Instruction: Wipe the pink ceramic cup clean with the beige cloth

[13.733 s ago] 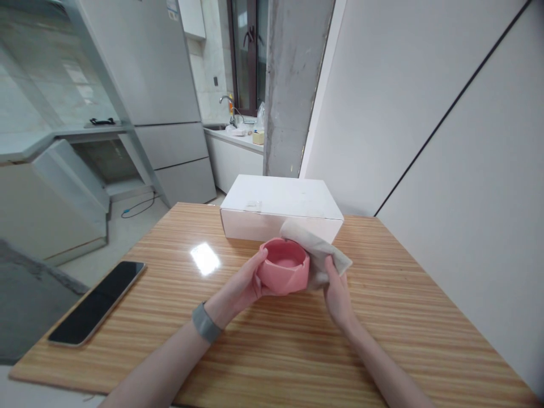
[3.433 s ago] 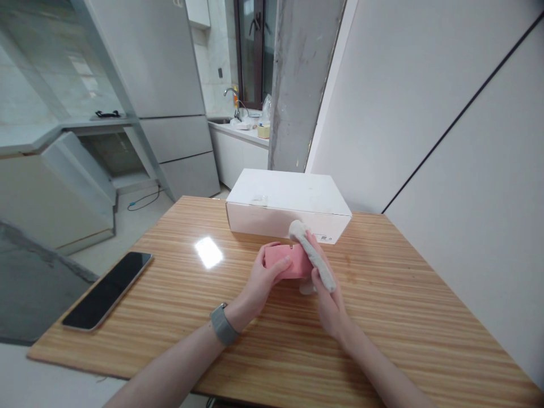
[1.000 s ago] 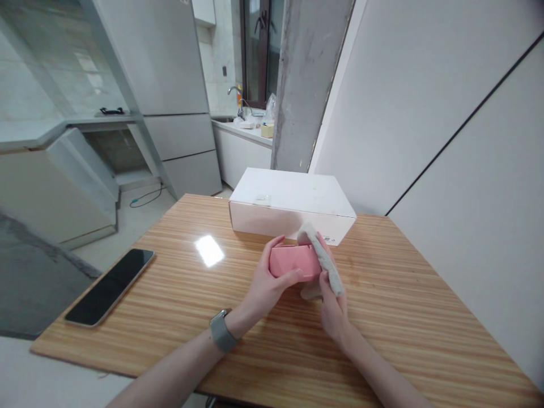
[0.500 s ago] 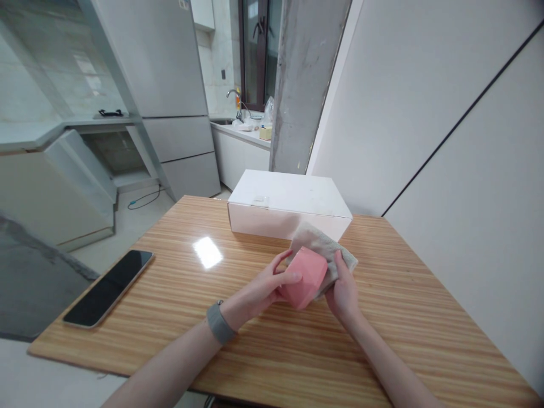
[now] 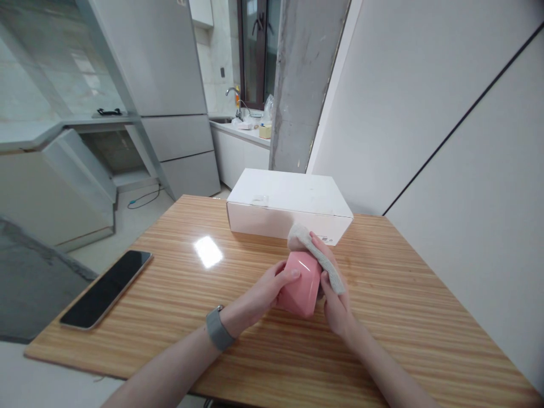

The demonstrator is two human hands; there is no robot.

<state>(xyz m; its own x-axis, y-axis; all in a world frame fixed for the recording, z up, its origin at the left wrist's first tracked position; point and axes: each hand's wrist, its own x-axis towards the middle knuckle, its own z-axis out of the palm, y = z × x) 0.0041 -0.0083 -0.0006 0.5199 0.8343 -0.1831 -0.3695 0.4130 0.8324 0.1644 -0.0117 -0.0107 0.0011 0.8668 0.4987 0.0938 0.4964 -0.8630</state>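
My left hand grips a glossy pink faceted object, its thumb lying across the near face. Whether the object is a cup or a small pot I cannot tell, since its opening does not show. Against the object's right side my right hand presses a folded grey-white cloth, thumb on the near side and fingers behind. Both hands are above the wooden table, in front of the white box. Part of the pink object's right and far side is hidden by the cloth and fingers.
A closed white cardboard box lies at the table's far side. Near the left edge rests a dark-screened phone. The wall rises close along the right. Beyond the table stand a fridge and a sink counter.
My right hand has turned, bringing the cloth from spread behind the pink object to folded along its right side. The pink object has tilted and shifted slightly lower in my left hand.
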